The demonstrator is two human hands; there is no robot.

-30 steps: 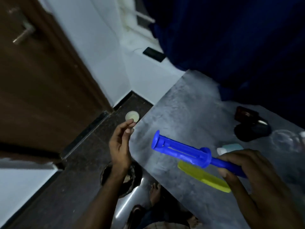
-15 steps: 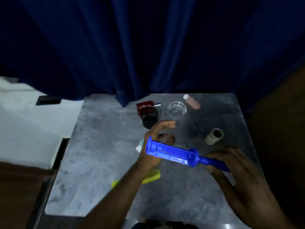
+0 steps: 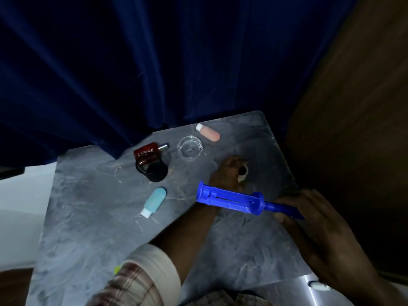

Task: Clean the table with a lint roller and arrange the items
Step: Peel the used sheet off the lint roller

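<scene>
My right hand [image 3: 309, 217] grips the handle of a blue lint roller frame [image 3: 231, 200], held above the grey marbled table [image 3: 88, 217]; the frame looks bare, with no roll on it. My left hand [image 3: 229, 173] reaches across behind the frame and closes on a beige roll [image 3: 243, 173] standing at the table's right side. A light blue tube [image 3: 154, 200] lies at mid table. A red perfume bottle [image 3: 148, 152], a black round item [image 3: 154, 171], a clear glass dish [image 3: 190, 147] and a pink tube [image 3: 209, 134] sit along the far edge.
A dark blue curtain [image 3: 154, 62] hangs right behind the table. A brown wooden panel [image 3: 353, 107] stands on the right. A sliver of a yellow item [image 3: 117, 269] shows beside my left sleeve. White floor [image 3: 19, 206] lies to the left.
My view swung from the door and floor to the table. My left hand moved from the table's left edge across to the beige roll. The roller stayed in my right hand.
</scene>
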